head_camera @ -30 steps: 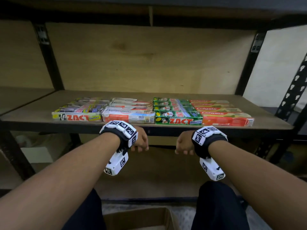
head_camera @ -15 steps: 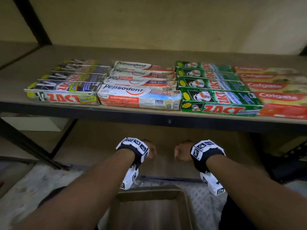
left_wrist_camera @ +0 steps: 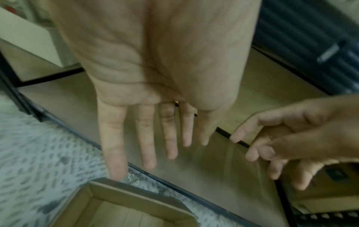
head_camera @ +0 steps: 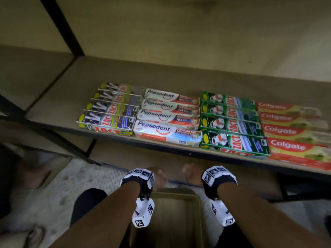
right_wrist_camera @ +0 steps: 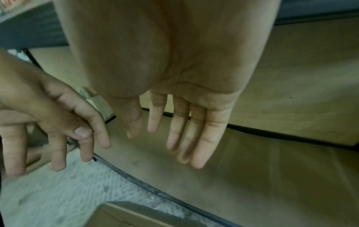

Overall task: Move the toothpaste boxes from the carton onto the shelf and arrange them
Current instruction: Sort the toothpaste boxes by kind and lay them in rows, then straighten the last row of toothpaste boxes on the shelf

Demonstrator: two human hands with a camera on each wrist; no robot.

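Observation:
Toothpaste boxes lie flat in four columns on the wooden shelf [head_camera: 161, 72]: black Zact boxes [head_camera: 109, 111] at the left, then Pepsodent boxes [head_camera: 168, 117], green Zact boxes [head_camera: 232, 122] and Colgate boxes [head_camera: 293, 129] at the right. Below the shelf edge, the brown carton [head_camera: 177, 217] stands open on the floor; what shows of its inside holds no boxes. My left hand [head_camera: 158, 178] and right hand [head_camera: 190, 173] hang side by side above the carton's far rim. Both hold nothing, with straight, relaxed fingers in the left wrist view [left_wrist_camera: 147, 138] and the right wrist view [right_wrist_camera: 184, 135].
A black metal upright [head_camera: 60, 25] rises at the shelf's left, with another shelf bay beyond it. A lower wooden shelf [left_wrist_camera: 252, 86] runs under the hands. A speckled floor mat [head_camera: 59, 190] lies around the carton. A bare foot [head_camera: 35, 176] shows at the far left.
My view has tilted downward and moved closer, so the shelf boxes look bigger. Both hands have dropped from the shelf's front edge to above the carton, still holding nothing.

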